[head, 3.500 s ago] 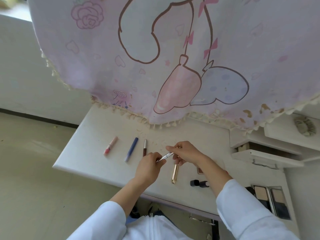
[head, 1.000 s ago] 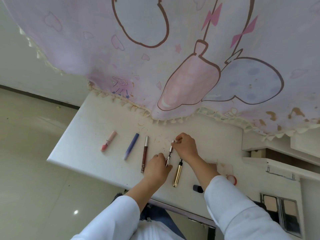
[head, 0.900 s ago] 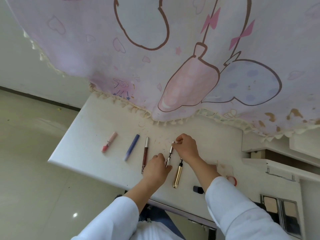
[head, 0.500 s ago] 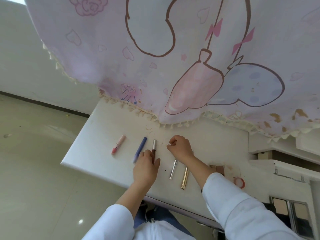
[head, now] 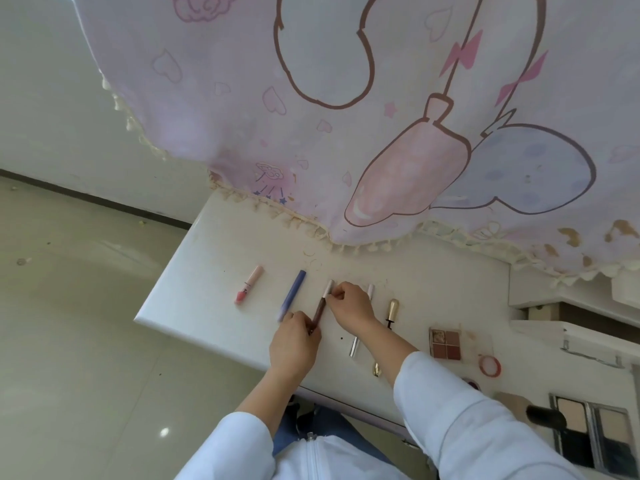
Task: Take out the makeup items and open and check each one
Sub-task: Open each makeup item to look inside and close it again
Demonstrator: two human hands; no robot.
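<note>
A row of makeup sticks lies on the white table (head: pixel 214 271). My left hand (head: pixel 294 344) grips the lower end of a brown lip-gloss tube (head: pixel 320 308), and my right hand (head: pixel 349 306) pinches its pale cap end. Left of it lie a blue-purple pen (head: pixel 292 294) and a pink lip tube (head: pixel 249 285). To the right lie a silver pen (head: pixel 354 346), partly hidden by my right wrist, and a gold tube (head: pixel 392 310).
An eyeshadow palette (head: pixel 445 344) and a red tape ring (head: pixel 489 365) lie to the right. A large open palette (head: pixel 595 431) sits at the lower right. A pink cartoon curtain (head: pixel 381 116) hangs over the table's back. Shelves (head: pixel 588 306) stand at the right.
The silver pen was laid down beside the gold tube. Both hands moved left to the brown lip-gloss tube and took hold of its two ends.
</note>
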